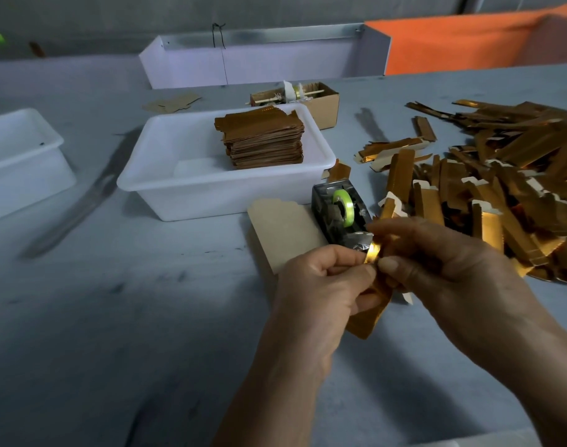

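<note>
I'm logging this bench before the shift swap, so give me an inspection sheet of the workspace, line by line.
Surface: grey table, scuffed with dark marks.
Job's things: gold card strip held in front of the tape dispenser; loose gold pile at right; neat stack in the white tub.
Clutter: flat brown card beside the dispenser; cardboard box behind the tub; second tub at left.
Hands: left hand and right hand both pinch the strip.
Cables: thin dark wire hanging at the back tray.
Surroundings: orange sheet, grey wall.
</note>
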A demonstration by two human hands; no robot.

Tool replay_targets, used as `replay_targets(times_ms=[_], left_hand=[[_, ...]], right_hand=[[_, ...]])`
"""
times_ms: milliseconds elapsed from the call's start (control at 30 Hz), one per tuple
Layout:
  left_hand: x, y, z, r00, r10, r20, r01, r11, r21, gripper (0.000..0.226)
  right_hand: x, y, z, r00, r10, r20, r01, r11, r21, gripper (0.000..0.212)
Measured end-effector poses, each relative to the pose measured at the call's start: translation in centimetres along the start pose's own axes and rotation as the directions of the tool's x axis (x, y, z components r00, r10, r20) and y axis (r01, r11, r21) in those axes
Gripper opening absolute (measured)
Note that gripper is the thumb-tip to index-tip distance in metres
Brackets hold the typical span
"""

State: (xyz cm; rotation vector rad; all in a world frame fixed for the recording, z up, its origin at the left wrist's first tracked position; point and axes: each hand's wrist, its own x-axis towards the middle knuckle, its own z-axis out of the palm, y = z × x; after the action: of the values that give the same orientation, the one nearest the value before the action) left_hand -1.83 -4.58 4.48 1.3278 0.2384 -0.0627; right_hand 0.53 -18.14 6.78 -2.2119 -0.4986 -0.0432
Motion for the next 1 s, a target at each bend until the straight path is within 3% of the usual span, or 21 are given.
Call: replay_targets(times_ms=[267,400,500,600,700,767,867,933,1000], left_hand=[[0.1,0.0,-0.4,0.998,-0.038,0.058,0.038,0.999,-0.006,0.019],[0.0,-0.7,-0.1,1.0,0.008,-0.03,-0.008,1.0,0.027,0.017],[-0.1,-1.4,0.6,0.977,0.135,-0.163,-0.106,0.979,0.175,0.017],[-0.7,-1.9,1.8,0.893,0.383,-0.237,-0.259,0.868,0.424,0.017],[-1.0,-2.4,2.4,0.726,0.652,-0.22,-0.398,0.659,0.638,0.023],[-0.9,-2.8,2.3,0.651,0.733,-0.197,-0.422,0.565,0.709,0.027],[-1.1,-3.3,2.0,0.67,0.698,-0.25,-0.425,0.638,0.642,0.024],[-1.3,-3.2,1.5,0.705,0.634,-0.317,-0.392,0.722,0.57,0.019],[-1.2,-2.8,1.0,0.737,0.56,-0.379,-0.364,0.801,0.475,0.015]], right_hand=[[0.2,0.0,0.3,0.996,0.069,-0.056,-0.071,0.997,-0.042,0.034],[0.2,-0.4,0.7,0.995,0.085,-0.049,-0.089,0.992,-0.092,0.033],[0.2,-0.6,1.1,0.992,0.09,-0.083,-0.101,0.984,-0.146,0.029],[0.3,-0.8,1.3,0.987,0.068,-0.147,-0.097,0.975,-0.2,0.028],[0.1,-0.9,1.1,0.984,0.076,-0.162,-0.11,0.971,-0.213,0.03],[0.1,-0.8,1.2,0.981,0.106,-0.162,-0.134,0.976,-0.171,0.031],[0.1,-0.7,1.6,0.976,0.156,-0.154,-0.187,0.957,-0.22,0.035],[0.1,-0.7,1.7,0.977,0.118,-0.175,-0.173,0.922,-0.346,0.042],[0.0,-0.3,1.3,0.973,0.076,-0.219,-0.152,0.922,-0.356,0.046]])
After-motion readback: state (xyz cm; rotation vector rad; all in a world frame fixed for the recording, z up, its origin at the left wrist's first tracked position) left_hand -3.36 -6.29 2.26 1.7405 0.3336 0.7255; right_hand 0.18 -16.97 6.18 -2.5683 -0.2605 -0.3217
